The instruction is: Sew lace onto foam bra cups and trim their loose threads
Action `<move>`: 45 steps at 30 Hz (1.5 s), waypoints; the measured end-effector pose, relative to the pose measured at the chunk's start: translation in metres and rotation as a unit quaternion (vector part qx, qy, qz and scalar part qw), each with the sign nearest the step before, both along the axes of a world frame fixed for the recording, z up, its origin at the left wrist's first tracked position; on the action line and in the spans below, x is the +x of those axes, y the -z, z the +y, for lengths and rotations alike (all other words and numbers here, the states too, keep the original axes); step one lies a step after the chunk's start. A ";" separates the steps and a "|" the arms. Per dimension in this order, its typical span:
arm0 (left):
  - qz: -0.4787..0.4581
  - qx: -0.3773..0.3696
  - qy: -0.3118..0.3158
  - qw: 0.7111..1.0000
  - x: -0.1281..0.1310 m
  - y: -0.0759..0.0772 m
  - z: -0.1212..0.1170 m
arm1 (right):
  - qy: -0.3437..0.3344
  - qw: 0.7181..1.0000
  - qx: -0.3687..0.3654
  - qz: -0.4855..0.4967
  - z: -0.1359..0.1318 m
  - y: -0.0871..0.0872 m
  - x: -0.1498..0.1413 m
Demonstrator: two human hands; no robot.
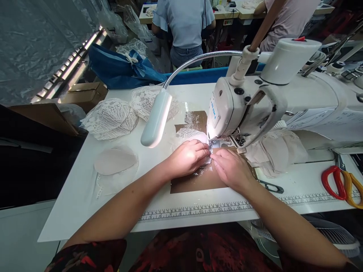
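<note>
A small white lace piece [187, 133] lies under the needle end of the white sewing machine [227, 105]. My left hand [190, 156] rests on it just left of the needle, fingers curled together and pressing on the lace. Close to the needle on the other side, my right hand [231, 166] pinches the lace edge between thumb and forefinger. Brown tape [195, 184] covers the machine bed beneath both hands. Part of the lace is hidden under my fingers, and bright lamp light washes out the stitching spot.
A gooseneck lamp [157, 119] hangs over the table. Lace cups [110, 118] and pale oval pads [115, 160] lie to the left. Stacked fabric pieces [279, 149], thread snips [270, 186] and scissors [337, 183] lie right. A printed ruler [198, 212] follows the front edge. Two people sit beyond.
</note>
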State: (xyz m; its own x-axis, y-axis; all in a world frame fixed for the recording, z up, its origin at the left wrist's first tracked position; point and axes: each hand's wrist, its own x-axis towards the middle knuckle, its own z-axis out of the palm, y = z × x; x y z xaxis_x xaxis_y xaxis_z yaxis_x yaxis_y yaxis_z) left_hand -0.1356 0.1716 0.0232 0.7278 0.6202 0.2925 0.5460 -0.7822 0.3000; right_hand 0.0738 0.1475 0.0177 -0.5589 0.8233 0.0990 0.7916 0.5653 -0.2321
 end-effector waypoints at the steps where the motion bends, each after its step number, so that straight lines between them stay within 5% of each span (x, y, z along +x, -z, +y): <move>1: 0.006 0.000 -0.003 1.000 0.000 0.000 0.000 | 0.002 1.000 -0.009 -0.001 0.000 -0.001 0.000; 11: 0.075 0.009 -0.015 0.997 0.003 0.004 0.002 | 0.004 0.999 -0.036 -0.015 0.000 -0.003 0.000; 27: 0.101 0.038 -0.066 0.992 -0.001 0.004 0.003 | 0.050 0.997 0.044 -0.042 0.007 0.005 0.000; 33: 0.057 -0.007 -0.006 0.998 -0.007 -0.004 0.001 | 0.088 0.996 0.032 -0.007 0.007 0.006 0.001; 45: -0.045 -0.092 -0.085 0.991 0.004 0.002 0.006 | 0.097 0.994 0.031 -0.028 0.012 0.000 -0.019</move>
State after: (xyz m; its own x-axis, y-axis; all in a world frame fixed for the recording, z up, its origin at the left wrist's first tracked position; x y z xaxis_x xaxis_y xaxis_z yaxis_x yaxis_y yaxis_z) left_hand -0.1317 0.1778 0.0211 0.5850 0.7799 0.2226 0.6294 -0.6097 0.4818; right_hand 0.0553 0.1599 0.0173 -0.3960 0.9095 0.1264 0.8981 0.4123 -0.1532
